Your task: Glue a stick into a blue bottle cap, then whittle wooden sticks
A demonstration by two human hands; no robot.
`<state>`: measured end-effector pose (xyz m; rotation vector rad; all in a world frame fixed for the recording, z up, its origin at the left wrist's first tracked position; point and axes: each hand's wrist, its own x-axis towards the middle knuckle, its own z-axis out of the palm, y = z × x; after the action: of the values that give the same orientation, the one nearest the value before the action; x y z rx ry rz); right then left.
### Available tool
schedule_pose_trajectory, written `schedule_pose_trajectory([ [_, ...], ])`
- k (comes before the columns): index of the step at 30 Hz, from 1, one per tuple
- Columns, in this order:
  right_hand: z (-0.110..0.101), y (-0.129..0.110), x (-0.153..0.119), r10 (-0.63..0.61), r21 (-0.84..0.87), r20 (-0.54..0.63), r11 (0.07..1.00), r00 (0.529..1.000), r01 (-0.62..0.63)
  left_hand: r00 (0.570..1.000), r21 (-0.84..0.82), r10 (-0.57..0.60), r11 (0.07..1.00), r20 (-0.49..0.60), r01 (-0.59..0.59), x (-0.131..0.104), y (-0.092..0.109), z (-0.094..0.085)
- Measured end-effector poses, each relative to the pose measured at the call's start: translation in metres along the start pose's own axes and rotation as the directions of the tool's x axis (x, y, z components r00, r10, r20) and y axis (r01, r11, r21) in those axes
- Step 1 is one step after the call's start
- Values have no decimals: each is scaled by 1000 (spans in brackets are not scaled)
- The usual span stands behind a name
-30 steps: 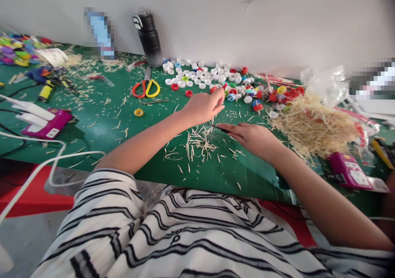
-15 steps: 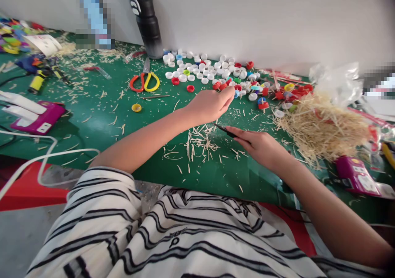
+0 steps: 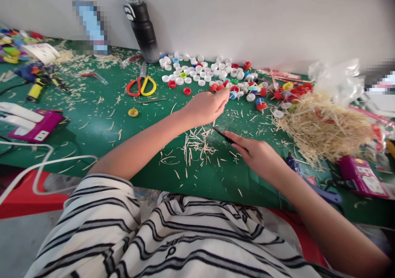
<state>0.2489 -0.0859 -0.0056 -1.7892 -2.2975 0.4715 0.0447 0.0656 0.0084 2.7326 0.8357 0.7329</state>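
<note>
My left hand (image 3: 210, 107) is closed in a pinch above the middle of the green table (image 3: 216, 183). Its fingertips are turned away, so what they hold is hidden; a thin pale sliver shows just below. Lower and to the right, my right hand (image 3: 251, 148) grips a slim dark blade (image 3: 224, 135), its tip pointing up and left toward that sliver. Pale wood shavings (image 3: 200, 146) lie scattered under both hands. Beyond my left hand sit many bottle caps (image 3: 200, 74), mostly white, with red, blue and green ones.
Orange-and-yellow scissors (image 3: 142, 84), a yellow cap (image 3: 133, 112) and a black bottle (image 3: 143, 33) are on the left. Farther left are a purple power block (image 3: 43, 126) and white cables. Right: a straw-like heap (image 3: 327, 130), a blue tool (image 3: 321, 191) and another purple block (image 3: 361, 175).
The view has shifted slightly. The blue tool beside my right forearm now shows more fully. Both hands keep nearly the same pose, and the pale sliver under my left hand is easier to see.
</note>
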Motion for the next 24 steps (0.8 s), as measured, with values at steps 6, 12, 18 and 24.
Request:
schedule_pose_trajectory([
  [6, 0, -9, 10, 26, -56, 2, 998, 1000, -26, 997, 60, 54, 997, -53, -51, 0, -2, 4],
  [12, 5, -11, 21, 34, -93, 27, 995, 999, -31, 992, 111, 119, 987, -39, -115, -3, -4, 8],
  [18, 11, -8, 3, 65, -98, 31, 993, 997, -62, 994, 109, 89, 991, -58, -82, -4, -8, 10],
  [24, 5, -14, 12, 79, -132, 24, 988, 997, -75, 997, 94, 52, 995, -58, -46, -2, -12, 9],
])
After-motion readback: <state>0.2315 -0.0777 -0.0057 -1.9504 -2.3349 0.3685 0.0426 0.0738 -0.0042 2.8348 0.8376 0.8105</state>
